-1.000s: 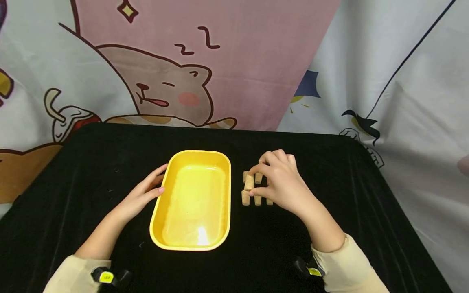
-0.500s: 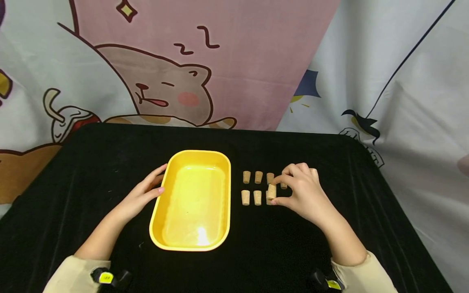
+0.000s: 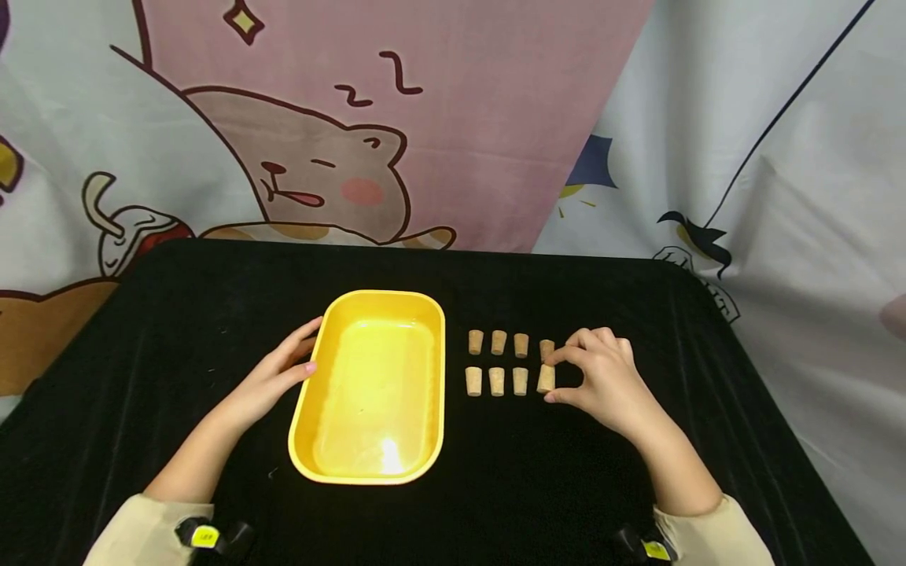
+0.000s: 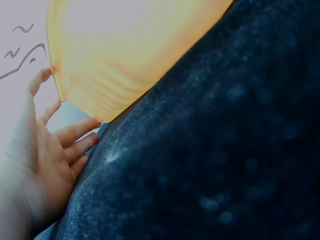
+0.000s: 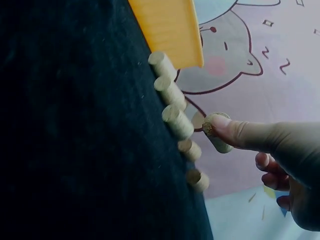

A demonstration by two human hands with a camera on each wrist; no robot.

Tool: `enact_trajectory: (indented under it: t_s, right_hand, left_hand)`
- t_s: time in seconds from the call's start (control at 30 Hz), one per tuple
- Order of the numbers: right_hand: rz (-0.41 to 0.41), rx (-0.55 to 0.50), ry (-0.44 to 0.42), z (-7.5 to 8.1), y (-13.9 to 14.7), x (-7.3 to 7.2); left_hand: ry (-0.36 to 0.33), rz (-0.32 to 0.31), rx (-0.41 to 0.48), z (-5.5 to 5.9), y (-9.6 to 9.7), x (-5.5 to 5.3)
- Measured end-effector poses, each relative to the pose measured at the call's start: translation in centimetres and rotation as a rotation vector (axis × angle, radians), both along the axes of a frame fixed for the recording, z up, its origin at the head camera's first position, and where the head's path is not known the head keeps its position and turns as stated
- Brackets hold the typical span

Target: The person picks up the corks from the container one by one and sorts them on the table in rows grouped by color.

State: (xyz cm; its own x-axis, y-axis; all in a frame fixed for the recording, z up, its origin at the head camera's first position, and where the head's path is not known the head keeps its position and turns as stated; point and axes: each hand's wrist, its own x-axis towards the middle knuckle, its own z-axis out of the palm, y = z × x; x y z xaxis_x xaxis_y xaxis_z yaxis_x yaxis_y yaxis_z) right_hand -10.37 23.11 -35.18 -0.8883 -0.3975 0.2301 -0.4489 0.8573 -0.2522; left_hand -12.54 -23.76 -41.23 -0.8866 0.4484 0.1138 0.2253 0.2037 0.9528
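My right hand (image 3: pixel 607 384) pinches a tapered cork stopper (image 3: pixel 546 380) between thumb and index finger, at the right end of the front row. In the right wrist view the held stopper stands apart from the others, with the thumb over one end. Two short rows of cork stoppers (image 3: pixel 497 382) stand on the black cloth, right of a yellow tray (image 3: pixel 296 440). At the tray's left side my left hand (image 3: pixel 272 377) has its thumb against the rim and its relaxed fingers along the outer wall. The tray's inside holds nothing.
Black cloth (image 3: pixel 538 487) covers the table. Behind it hangs a curtain (image 3: pixel 495 118) printed with a sleeping cartoon animal. A dark device (image 3: pixel 212 536) with a yellow label sits at the left cuff, and a similar device (image 3: pixel 642 545) at the right cuff.
My right hand has moved rightward with the pinched cork stopper, from over the left part of the rows to the front row's right end. The left hand and tray have stayed put.
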Motion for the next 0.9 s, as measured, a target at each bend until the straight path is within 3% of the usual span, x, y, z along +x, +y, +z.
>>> enact_trajectory:
  t_s: [0.47,0.9]
  right_hand:
    - [0.030,-0.034,-0.080,-2.5,1.9,-1.0]
    - [0.024,-0.025,-0.130,-3.1,2.3,-1.3]
  left_hand:
    - [0.000,-0.006,0.004,0.0,0.0,0.0]
    - [0.000,-0.003,0.000,-0.1,-0.1,-0.2]
